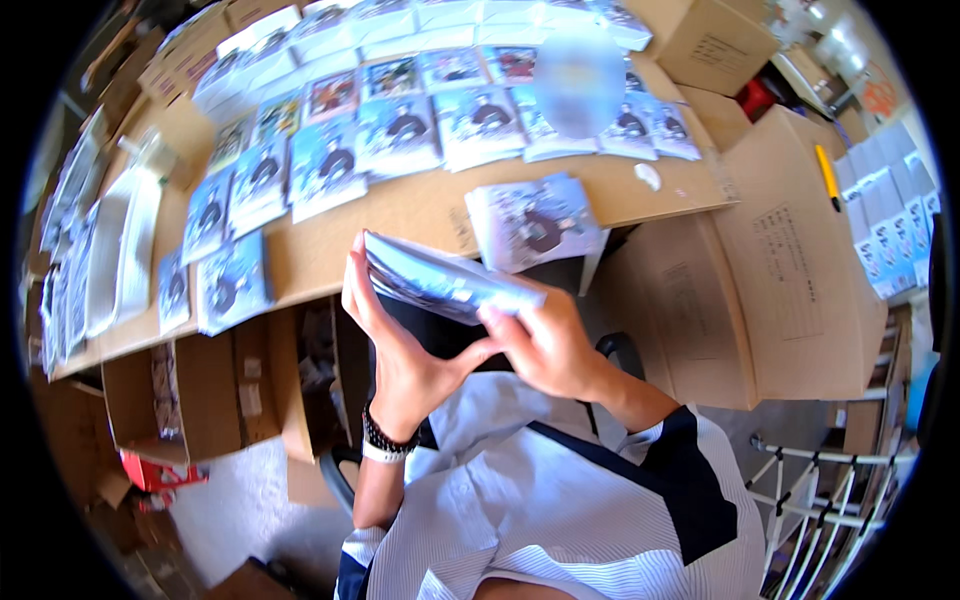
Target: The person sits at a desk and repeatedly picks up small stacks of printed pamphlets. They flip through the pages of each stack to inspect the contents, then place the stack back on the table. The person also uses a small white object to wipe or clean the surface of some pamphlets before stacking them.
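Note:
My left hand (397,352) rests its fingers along the left edge of a thin stack of printed picture cards (450,277), held up before my chest. My right hand (544,337) grips the same stack at its right end, thumb on the near side. Just beyond, a fanned pile of similar cards (536,225) lies at the table's front edge. Rows of stacks with the same picture (401,135) stand farther back, and a smaller stack (232,285) lies at the left front.
The cardboard-covered table (412,210) curves across the view. White plastic baskets (131,247) stand at its left end. Large cardboard cartons (802,262) are at the right, with a yellow cutter (827,176) on one. Open boxes (217,397) sit below the table. A white wire rack (817,487) stands lower right.

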A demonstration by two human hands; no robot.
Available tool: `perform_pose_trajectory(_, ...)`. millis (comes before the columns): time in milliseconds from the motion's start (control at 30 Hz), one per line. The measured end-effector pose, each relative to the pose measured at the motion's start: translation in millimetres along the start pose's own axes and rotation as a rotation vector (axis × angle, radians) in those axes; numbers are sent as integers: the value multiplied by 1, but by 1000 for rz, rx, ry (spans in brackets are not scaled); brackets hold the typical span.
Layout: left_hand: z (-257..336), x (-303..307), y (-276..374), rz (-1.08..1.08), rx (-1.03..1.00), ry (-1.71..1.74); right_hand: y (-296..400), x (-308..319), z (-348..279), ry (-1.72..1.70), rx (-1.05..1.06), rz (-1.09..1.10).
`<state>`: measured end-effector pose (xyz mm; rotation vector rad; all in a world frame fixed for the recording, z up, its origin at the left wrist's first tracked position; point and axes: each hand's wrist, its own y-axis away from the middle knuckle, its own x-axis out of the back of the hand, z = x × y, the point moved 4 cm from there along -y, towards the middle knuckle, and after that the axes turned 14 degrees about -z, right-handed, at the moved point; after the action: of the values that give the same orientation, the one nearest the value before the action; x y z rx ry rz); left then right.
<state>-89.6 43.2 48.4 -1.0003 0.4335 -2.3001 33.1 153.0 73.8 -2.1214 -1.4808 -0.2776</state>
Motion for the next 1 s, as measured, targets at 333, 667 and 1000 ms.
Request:
perform_pose_trajectory(333,9,-77,-81,-646,-131,-230,38,345,204,279,-379,701)
perform_pose_trajectory(667,-13,-108,-105,-748,-27,-226,50,405,277,680,-630,685)
perform_pose_trajectory(1000,-23,-99,-118,-745,33,-67,-12,233,124,667,-240,411)
